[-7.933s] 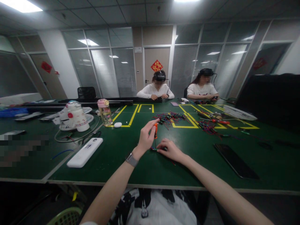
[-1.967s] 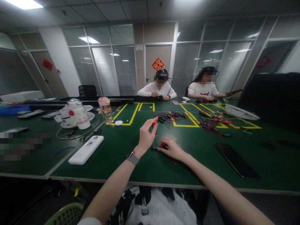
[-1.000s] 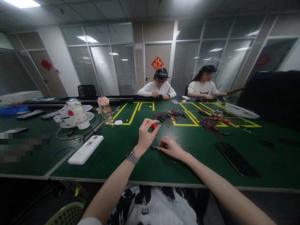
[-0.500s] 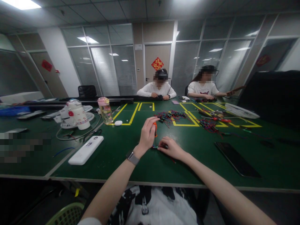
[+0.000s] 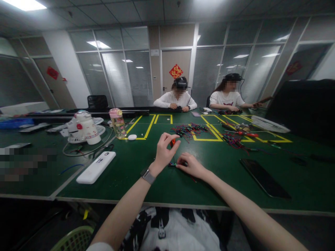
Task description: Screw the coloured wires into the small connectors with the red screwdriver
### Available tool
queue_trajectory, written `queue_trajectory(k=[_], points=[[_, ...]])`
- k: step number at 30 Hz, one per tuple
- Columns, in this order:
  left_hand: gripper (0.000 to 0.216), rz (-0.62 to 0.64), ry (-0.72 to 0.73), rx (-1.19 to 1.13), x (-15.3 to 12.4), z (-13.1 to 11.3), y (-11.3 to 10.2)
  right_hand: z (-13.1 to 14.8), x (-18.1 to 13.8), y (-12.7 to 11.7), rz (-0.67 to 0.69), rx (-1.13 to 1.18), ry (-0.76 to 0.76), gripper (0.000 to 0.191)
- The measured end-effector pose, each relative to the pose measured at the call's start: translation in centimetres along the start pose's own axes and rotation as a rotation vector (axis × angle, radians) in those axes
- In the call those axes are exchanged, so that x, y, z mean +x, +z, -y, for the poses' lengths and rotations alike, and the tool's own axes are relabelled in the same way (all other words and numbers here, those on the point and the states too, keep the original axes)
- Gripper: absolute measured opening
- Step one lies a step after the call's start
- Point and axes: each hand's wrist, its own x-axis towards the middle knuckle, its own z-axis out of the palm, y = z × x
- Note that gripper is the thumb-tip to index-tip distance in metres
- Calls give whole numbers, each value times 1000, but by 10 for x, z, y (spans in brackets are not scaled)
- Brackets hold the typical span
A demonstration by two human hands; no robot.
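My left hand is curled around the orange handle of a screwdriver, which stands upright with its thin shaft pointing down. Under the tip lies a small green part with wires, flat on the table; it looks like a little circuit board. My right hand pinches this part at its right end between thumb and fingers. A short red wire comes out beneath that hand. Just beyond my left hand spreads a pile of small boards with red and black wires.
A white power bank and a pink-lidded bottle are on the left, with a white jug behind. A dark phone lies right. Red-handled pliers rest among more wires. Two people sit across the green table.
The fingers of my left hand have shifted around the screwdriver handle, with thumb and index now bent and apart at the top. My right hand and the small part have stayed put.
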Motion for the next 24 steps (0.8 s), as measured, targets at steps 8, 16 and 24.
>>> queue_trajectory(k=[8, 16, 24], points=[[36, 53, -76, -134, 1, 6, 1, -1, 1, 1, 5, 5, -12, 8], [26, -15, -29, -52, 1, 1, 2, -2, 0, 0, 3, 7, -20, 8], [25, 3, -56, -47, 1, -1, 1, -3, -1, 2, 5, -6, -18, 7]])
